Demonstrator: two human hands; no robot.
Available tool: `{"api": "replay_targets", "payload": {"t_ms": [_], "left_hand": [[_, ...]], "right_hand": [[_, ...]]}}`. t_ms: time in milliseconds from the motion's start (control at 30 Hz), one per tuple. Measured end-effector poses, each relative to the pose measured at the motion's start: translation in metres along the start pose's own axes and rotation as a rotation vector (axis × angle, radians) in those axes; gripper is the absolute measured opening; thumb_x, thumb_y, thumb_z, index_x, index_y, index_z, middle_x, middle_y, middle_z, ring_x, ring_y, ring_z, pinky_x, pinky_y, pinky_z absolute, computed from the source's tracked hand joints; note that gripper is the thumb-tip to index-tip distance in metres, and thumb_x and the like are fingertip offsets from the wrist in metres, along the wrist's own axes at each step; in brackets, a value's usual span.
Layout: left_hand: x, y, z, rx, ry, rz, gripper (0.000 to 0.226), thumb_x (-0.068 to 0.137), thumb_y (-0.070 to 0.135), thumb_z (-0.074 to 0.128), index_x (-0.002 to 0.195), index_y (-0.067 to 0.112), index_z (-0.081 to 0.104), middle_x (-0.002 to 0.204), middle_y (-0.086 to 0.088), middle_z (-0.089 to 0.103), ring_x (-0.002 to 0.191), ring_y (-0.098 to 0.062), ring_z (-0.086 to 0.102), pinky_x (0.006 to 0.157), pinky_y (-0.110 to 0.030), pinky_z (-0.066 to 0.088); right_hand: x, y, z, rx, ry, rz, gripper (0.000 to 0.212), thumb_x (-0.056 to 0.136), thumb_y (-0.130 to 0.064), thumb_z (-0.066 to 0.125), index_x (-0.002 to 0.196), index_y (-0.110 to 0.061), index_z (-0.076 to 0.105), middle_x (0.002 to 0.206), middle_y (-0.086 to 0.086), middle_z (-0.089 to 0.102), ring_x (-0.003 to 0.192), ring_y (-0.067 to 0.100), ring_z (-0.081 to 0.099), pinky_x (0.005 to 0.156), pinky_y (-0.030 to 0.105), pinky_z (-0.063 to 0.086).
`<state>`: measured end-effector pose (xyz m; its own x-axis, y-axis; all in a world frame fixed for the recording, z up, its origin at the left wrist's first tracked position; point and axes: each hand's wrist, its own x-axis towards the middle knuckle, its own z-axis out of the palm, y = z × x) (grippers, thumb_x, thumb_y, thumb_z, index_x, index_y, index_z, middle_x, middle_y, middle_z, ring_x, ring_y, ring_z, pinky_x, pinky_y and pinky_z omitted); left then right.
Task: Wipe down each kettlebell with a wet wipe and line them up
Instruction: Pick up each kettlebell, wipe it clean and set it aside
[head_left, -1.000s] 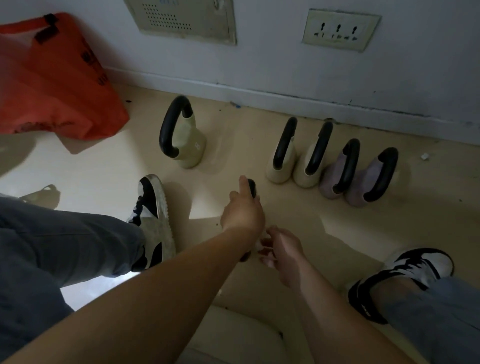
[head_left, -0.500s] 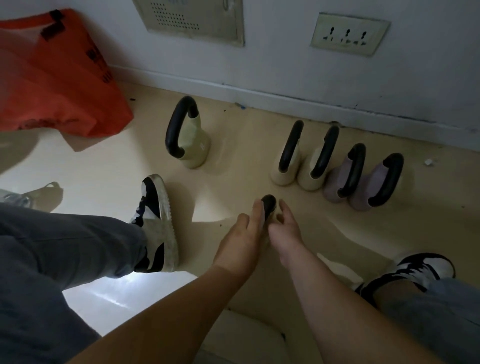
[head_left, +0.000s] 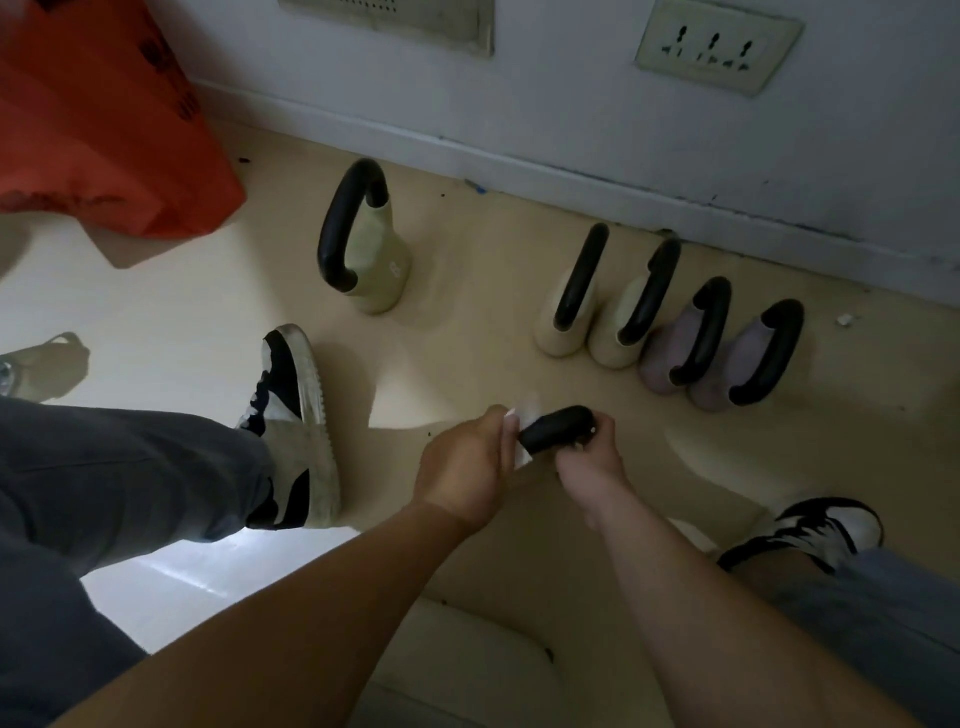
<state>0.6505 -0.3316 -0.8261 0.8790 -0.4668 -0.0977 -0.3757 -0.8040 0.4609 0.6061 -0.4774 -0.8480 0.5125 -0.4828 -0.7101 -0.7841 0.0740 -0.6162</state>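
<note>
Fingers (head_left: 602, 428) grip handle (head_left: 558, 428), wipe (head_left: 525, 413) at end; row (head_left: 667, 345) near.

Upper left of the frame, a crumpled orange-red plastic bag (head_left: 104, 130) carries dark print. Top centre, a pale green kettlebell (head_left: 384, 265) with a glossy black loop handle bears a small white logo. At right stand two cream kettlebells (head_left: 556, 332) (head_left: 610, 348) and two dusty mauve kettlebells (head_left: 662, 364) (head_left: 727, 371), all black-handled. Low centre, a white wet wipe (head_left: 531, 410) lies against a black rounded handle (head_left: 558, 428). Black-and-white sneakers (head_left: 298, 426) (head_left: 831, 530), scuffed grey; blue-grey trousers (head_left: 104, 467); beige floor (head_left: 467, 338); whitish wall (head_left: 571, 104)
</note>
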Motion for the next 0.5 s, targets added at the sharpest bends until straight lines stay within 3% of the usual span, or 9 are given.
{"api": "replay_targets", "payload": {"t_ms": [133,267,367,433,500], "left_hand": [[-0.020,-0.028,0.002,-0.377,0.054,-0.406,0.046,0.103,0.050,0.014,0.091,0.024,0.050,0.079,0.006,0.060,0.074,-0.013,0.061,0.065,-0.033,0.049],[-0.040,-0.047,0.012,-0.542,-0.020,-0.716,0.045,0.107,0.042,0.021,0.094,0.018,0.057,0.092,-0.012,0.063,0.083,-0.023,0.062,0.082,-0.046,0.055],[-0.020,-0.014,0.005,-0.846,0.059,-0.963,0.038,0.105,0.042,0.028,0.098,0.024,0.061,0.102,-0.008,0.064,0.092,-0.023,0.061,0.075,-0.039,0.052],[-0.002,0.012,-0.003,-0.751,0.058,-0.794,0.034,0.102,0.041,0.032,0.100,0.029,0.064,0.100,0.004,0.066,0.095,-0.018,0.061,0.080,-0.035,0.051],[0.008,0.034,-0.004,-0.327,-0.061,-0.395,0.030,0.102,0.037,0.031,0.107,0.031,0.060,0.096,0.005,0.066,0.090,-0.018,0.062,0.082,-0.037,0.051]], "right_hand": [[0.004,0.000,0.001,0.011,0.009,-0.009,0.047,0.096,-0.004,0.051,0.133,-0.029,0.036,0.119,0.003,0.057,0.102,0.022,0.053,0.087,0.030,0.039],[0.005,0.001,0.009,0.046,0.033,0.003,0.048,0.093,-0.001,0.049,0.129,-0.031,0.035,0.119,0.004,0.057,0.103,0.025,0.052,0.090,0.036,0.044],[0.008,0.000,0.009,0.039,0.026,0.002,0.050,0.092,0.001,0.047,0.132,-0.028,0.035,0.115,0.003,0.054,0.102,0.025,0.050,0.089,0.034,0.040],[0.012,0.002,0.008,0.015,0.020,-0.007,0.038,0.095,-0.002,0.047,0.123,-0.026,0.039,0.109,0.003,0.053,0.097,0.023,0.050,0.084,0.032,0.039],[0.014,0.003,0.007,0.017,0.030,-0.021,0.019,0.100,-0.011,0.049,0.117,-0.020,0.046,0.108,0.006,0.054,0.090,0.022,0.053,0.080,0.033,0.045]]}}
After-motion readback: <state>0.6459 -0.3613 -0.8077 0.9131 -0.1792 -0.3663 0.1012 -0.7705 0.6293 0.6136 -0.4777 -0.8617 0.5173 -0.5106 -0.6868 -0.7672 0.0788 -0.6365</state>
